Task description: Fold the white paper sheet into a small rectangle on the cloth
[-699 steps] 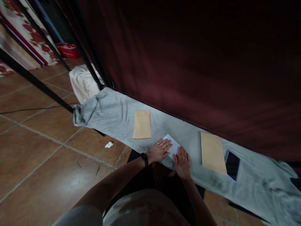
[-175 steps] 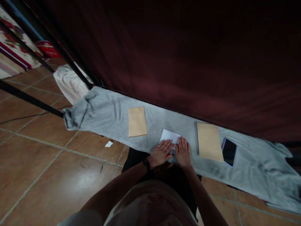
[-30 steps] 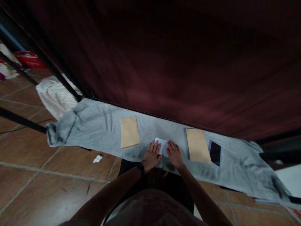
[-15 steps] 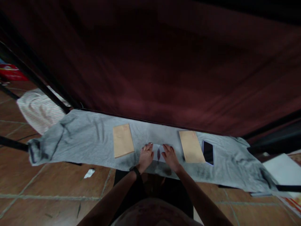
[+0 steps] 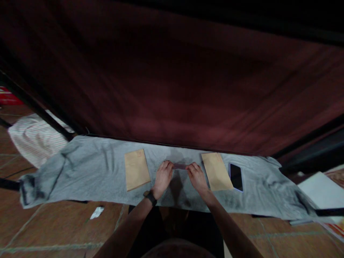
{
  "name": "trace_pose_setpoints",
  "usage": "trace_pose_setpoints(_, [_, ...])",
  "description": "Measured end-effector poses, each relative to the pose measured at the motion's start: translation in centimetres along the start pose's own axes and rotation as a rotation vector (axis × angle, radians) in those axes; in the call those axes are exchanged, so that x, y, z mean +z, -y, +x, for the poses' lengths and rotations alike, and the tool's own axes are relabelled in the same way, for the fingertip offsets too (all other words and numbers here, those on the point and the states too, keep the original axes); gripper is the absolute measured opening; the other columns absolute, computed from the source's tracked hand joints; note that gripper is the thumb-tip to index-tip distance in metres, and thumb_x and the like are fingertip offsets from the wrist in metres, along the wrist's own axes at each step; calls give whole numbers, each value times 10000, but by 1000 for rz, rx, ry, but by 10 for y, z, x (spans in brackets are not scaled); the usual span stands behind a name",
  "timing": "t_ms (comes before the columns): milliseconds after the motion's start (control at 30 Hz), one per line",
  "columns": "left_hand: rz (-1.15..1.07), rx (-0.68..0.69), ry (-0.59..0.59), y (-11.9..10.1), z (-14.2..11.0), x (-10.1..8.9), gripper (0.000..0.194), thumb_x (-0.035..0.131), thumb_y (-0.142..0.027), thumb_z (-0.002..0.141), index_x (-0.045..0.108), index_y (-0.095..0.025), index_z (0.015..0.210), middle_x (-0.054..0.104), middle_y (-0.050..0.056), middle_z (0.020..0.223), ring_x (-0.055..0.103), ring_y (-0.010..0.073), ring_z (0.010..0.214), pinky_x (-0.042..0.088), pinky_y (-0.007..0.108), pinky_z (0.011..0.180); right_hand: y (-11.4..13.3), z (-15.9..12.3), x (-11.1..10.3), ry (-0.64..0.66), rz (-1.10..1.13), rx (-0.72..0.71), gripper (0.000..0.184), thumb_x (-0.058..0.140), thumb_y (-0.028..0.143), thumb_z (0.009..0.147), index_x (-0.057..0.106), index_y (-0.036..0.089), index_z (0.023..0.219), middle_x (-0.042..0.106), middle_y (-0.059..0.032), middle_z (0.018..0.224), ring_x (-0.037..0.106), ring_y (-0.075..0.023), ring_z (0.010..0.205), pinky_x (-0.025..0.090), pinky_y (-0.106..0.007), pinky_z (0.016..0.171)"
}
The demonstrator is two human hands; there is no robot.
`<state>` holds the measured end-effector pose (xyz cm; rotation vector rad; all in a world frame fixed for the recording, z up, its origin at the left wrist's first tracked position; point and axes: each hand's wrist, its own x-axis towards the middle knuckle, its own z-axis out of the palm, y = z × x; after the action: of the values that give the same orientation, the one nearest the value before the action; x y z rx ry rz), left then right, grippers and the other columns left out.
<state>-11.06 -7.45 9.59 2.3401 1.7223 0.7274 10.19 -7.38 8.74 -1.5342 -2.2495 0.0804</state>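
Observation:
My left hand (image 5: pixel 163 176), with a dark watch on its wrist, pinches the left end of a small pale sheet of paper (image 5: pixel 180 166). At the opposite end, the fingers of my right hand (image 5: pixel 197 176) are closed on it too. The sheet appears as a thin strip, tilted up nearly edge-on, above a dark shadow on the grey cloth (image 5: pixel 94 175). Left of my left hand lies a brown paper envelope (image 5: pixel 137 169). Another brown envelope (image 5: pixel 217 171) rests just right of my right hand, with a smartphone (image 5: pixel 236 176) beside it, screen dark.
A dark red panel (image 5: pixel 172 107) rises along the cloth's far edge. Black bars (image 5: pixel 57 125) frame both sides. Striped fabric (image 5: pixel 37 138) hangs at the left. A white scrap (image 5: pixel 97 212) lies on the tiled floor (image 5: pixel 61 229); a white flat board (image 5: pixel 321 190) is at the right.
Both hands have gone from resting flat on the sheet to pinching its ends. The sheet has turned from lying flat to nearly edge-on. The camera view has shifted slightly.

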Motion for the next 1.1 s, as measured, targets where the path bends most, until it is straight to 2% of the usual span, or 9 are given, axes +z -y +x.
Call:
trace_pose_setpoints(100, [36,83,-14,-2,-12,-3,300,428,-93,900,607,-228,1099,616,71,1225,554,233,1150,454,402,1022,2,-14,-7,-33,-15,-49,326,424,118,948,656,263,1126,656,-42,1103,580,-212,1079,409,-354,1026])
trace_pose_setpoints(267, [138,209,154,7,-54,28,403,428,-44,866,623,-224,1170,653,81,1233,590,240,1170,458,422,1033,3,-55,19,85,36,-124,383,452,45,860,671,270,1079,679,-17,1164,570,-191,1175,332,-380,1151])
trace_pose_setpoints(367, [150,178,202,10,-75,44,438,419,-11,850,634,-215,1172,665,85,1242,600,233,1180,473,408,1022,5,-75,34,131,143,-99,435,464,55,804,669,237,1141,667,-31,1253,561,-192,1223,364,-385,1147])
trace_pose_setpoints(433, [143,136,207,9,-81,47,445,420,6,838,643,-201,1163,658,94,1273,595,236,1198,471,407,1029,8,-80,39,138,195,-84,465,459,91,821,648,217,1227,641,-47,1319,552,-202,1251,408,-401,1120])
trace_pose_setpoints(533, [88,79,213,3,-80,45,479,414,42,795,662,-197,1129,651,85,1301,583,229,1222,455,410,1060,13,-72,46,115,191,-59,466,413,142,908,599,205,1331,606,-68,1377,543,-206,1278,444,-420,1091])
trace_pose_setpoints(667, [15,13,212,-9,-69,43,523,406,57,749,671,-207,1114,652,57,1313,560,180,1258,422,373,1112,20,-56,57,106,54,-71,458,389,167,975,520,169,1414,497,-94,1489,453,-192,1374,383,-399,1141])
trace_pose_setpoints(833, [52,18,199,-23,-62,56,474,444,-171,915,516,-154,1383,522,103,1471,433,221,1398,324,460,1186,20,-60,74,120,-64,-84,508,395,175,978,426,158,1485,396,-87,1560,344,-201,1447,284,-398,1193])
trace_pose_setpoints(967, [176,48,166,-19,-66,70,513,369,-327,1000,426,-107,1460,429,132,1539,331,250,1461,293,475,1196,17,-66,82,89,-115,-57,519,367,187,987,393,150,1504,368,-84,1574,325,-209,1456,249,-404,1197])
trace_pose_setpoints(1100, [266,46,117,-4,-72,76,563,370,-357,997,391,-62,1477,386,160,1557,291,249,1478,273,442,1210,9,-71,85,18,-149,3,512,345,279,1022,383,111,1504,385,-119,1560,351,-241,1440,249,-429,1183])
